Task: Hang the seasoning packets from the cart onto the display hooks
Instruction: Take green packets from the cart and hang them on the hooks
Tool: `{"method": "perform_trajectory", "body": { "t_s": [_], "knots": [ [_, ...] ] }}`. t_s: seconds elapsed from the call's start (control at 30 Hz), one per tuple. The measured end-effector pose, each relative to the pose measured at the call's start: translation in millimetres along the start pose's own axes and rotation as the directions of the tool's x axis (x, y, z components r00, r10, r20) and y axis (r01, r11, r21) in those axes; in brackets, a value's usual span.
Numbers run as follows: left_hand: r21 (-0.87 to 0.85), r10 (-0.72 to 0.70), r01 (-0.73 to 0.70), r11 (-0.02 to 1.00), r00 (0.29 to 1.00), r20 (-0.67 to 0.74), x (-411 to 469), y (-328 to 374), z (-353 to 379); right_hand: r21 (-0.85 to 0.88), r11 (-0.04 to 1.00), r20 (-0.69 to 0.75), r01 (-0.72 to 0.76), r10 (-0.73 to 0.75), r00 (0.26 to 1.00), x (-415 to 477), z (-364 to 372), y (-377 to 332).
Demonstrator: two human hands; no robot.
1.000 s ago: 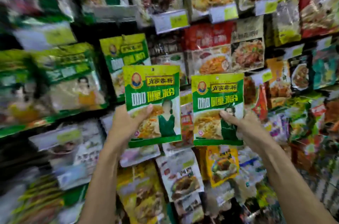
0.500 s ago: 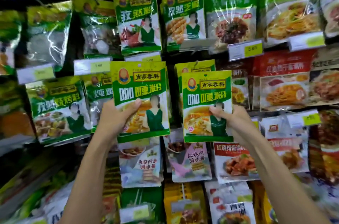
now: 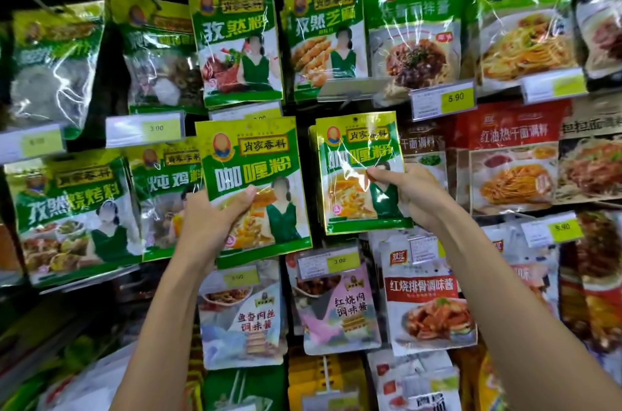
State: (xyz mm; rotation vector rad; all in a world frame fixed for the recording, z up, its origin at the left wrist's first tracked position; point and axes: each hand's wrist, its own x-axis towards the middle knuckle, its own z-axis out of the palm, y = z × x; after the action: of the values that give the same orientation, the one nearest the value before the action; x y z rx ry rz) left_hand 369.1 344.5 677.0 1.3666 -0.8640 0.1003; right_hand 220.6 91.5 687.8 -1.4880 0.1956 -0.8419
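Note:
My left hand point(image 3: 208, 225) grips a green and yellow curry powder packet point(image 3: 252, 175) by its lower left part, held upright in front of the display. My right hand point(image 3: 407, 195) pinches a second, identical packet point(image 3: 353, 171) at its right side. That packet sits against a stack of the same packets in the hook row, its top just under a metal display hook point(image 3: 350, 97). Whether its hole is on a hook cannot be seen.
Rows of hanging packets fill the wall: cumin packets point(image 3: 235, 40) above, red noodle sauce packets point(image 3: 511, 158) to the right, sauce packets point(image 3: 340, 306) below. Yellow price tags point(image 3: 444, 99) stick out on the hook ends. The cart is out of view.
The view swung up and closer to the display. My right hand has carried its packet right and back against the matching stack. The left hand and its packet stay raised beside it.

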Motion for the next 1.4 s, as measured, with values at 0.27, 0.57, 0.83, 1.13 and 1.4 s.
{"method": "perform_trajectory", "body": {
  "t_s": [0.27, 0.57, 0.83, 1.13, 1.4],
  "knots": [
    [-0.019, -0.032, 0.032, 0.999, 0.999, -0.003, 1, 5, 5, 0.029, 0.997, 0.026, -0.074, 0.073, 0.997, 3, 3, -6],
    [-0.02, -0.009, 0.008, 1.0, 0.999, -0.031, 9, -3, 3, 0.03, 0.993, -0.013, -0.113, 0.114, 0.993, 8, 4, -3],
    [-0.047, -0.055, 0.054, 0.997, 0.998, -0.019, 7, -1, 5, -0.137, 0.989, -0.069, -0.052, 0.042, 0.997, 5, 12, 8],
    [-0.147, 0.02, -0.01, 0.989, 0.997, 0.071, 1, -8, 34, -0.446, 0.889, -0.352, 0.099, -0.276, 0.894, -28, 0, 32],
    [-0.179, -0.078, 0.125, 0.976, 0.965, 0.251, -20, -17, 96, -0.247, 0.954, -0.13, 0.172, -0.208, 0.969, -58, 26, 24]
  ]
}}
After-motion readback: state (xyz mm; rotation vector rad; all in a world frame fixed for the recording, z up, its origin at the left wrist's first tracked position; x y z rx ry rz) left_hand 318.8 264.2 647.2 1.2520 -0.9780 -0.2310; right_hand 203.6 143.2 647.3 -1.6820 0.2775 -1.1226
